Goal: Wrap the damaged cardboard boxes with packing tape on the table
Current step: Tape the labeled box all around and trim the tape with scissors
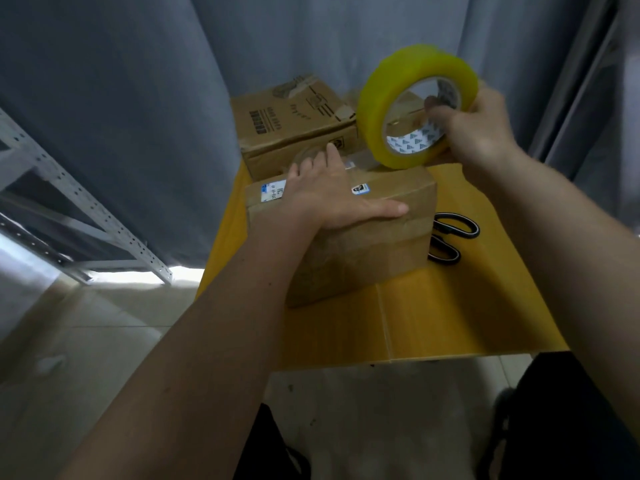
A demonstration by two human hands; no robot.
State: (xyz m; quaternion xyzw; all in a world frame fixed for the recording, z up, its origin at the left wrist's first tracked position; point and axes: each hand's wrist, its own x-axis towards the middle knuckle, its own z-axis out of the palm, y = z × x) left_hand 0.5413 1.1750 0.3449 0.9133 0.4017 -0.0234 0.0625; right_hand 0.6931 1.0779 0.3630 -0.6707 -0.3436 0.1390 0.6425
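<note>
The left hand (329, 199) lies flat on the near box (346, 233) at centre frame, steadying it. The right hand (474, 129) grips the tape roll (415, 105) at its far edge. Wrapping seems underway; the far box (294, 123) looks untaped.

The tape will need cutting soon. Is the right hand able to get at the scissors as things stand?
Probably not yet: the right hand grips the tape roll. The scissors lie uncovered on the table beside the near box.

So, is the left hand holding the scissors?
No, the left hand lies flat on top of the near box, while the scissors lie untouched on the table beside it.
</note>
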